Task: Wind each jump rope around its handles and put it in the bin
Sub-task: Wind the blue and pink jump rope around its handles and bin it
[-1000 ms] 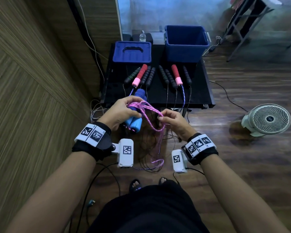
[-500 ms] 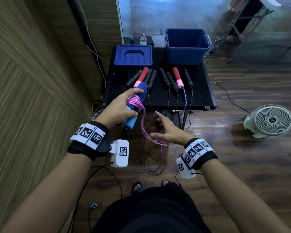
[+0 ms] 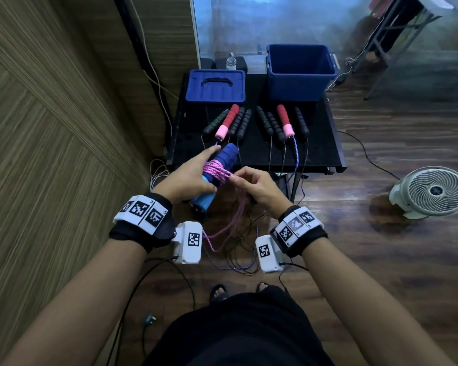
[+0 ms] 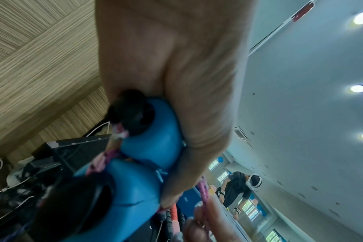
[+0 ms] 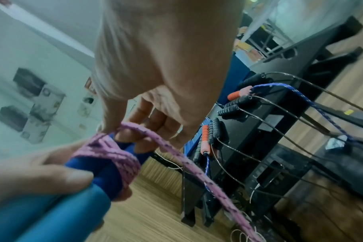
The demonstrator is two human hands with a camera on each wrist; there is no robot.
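My left hand point(image 3: 189, 175) grips a pair of blue jump rope handles point(image 3: 224, 158) held together, with several turns of pink rope point(image 3: 217, 171) wound around them. The same blue handles point(image 4: 147, 140) fill the left wrist view under my palm. My right hand point(image 3: 254, 184) pinches the pink rope right beside the coil; the slack pink rope point(image 5: 189, 163) runs down from its fingers toward the floor. The open blue bin point(image 3: 300, 71) stands at the back right of the black table point(image 3: 325, 154).
Several other jump ropes lie on the table: black handles point(image 3: 265, 124), red-and-pink handles point(image 3: 284, 121) point(image 3: 226, 121), their cords hanging over the front edge. A blue bin lid point(image 3: 214, 87) sits back left. A white fan point(image 3: 431, 191) stands on the floor to the right. A wood wall runs along the left.
My right hand came back up from below and took the pink rope beside the coil. More turns of rope lie around the handles than a second ago.
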